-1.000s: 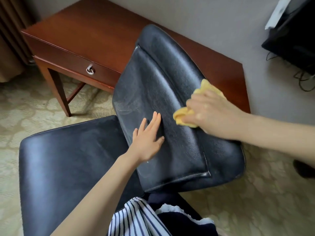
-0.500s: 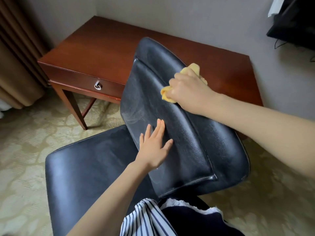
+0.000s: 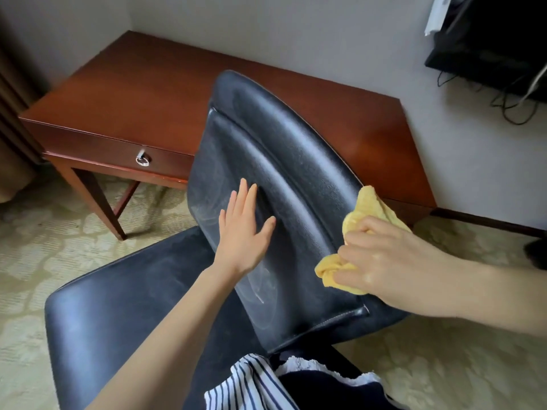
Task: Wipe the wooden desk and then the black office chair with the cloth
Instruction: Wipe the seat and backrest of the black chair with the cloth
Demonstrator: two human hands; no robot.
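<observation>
Left hand (image 3: 242,232) flat on chair (image 3: 296,173) backrest, fingers straight and slightly spread, palm against the padded panel, holding nothing. Right hand (image 3: 390,261) fingers curled round bunched yellow cloth (image 3: 368,207), pressing it to the backrest's right edge, lower half; cloth sticks out above and left of the knuckles. Pale wipe streaks on the backrest left of and below the left hand. Seat (image 3: 112,306) at lower left, black, dull sheen. Desk (image 3: 148,99) behind the chair, against the wall (image 3: 296,28), top bare where visible; drawer (image 3: 112,152) with ring pull (image 3: 143,159) on its front. Patterned carpet (image 3: 44,247) underneath. Dark screen-like object (image 3: 488,39) at top right, cables (image 3: 515,105) hanging below it. Striped fabric (image 3: 251,386) at bottom edge.
</observation>
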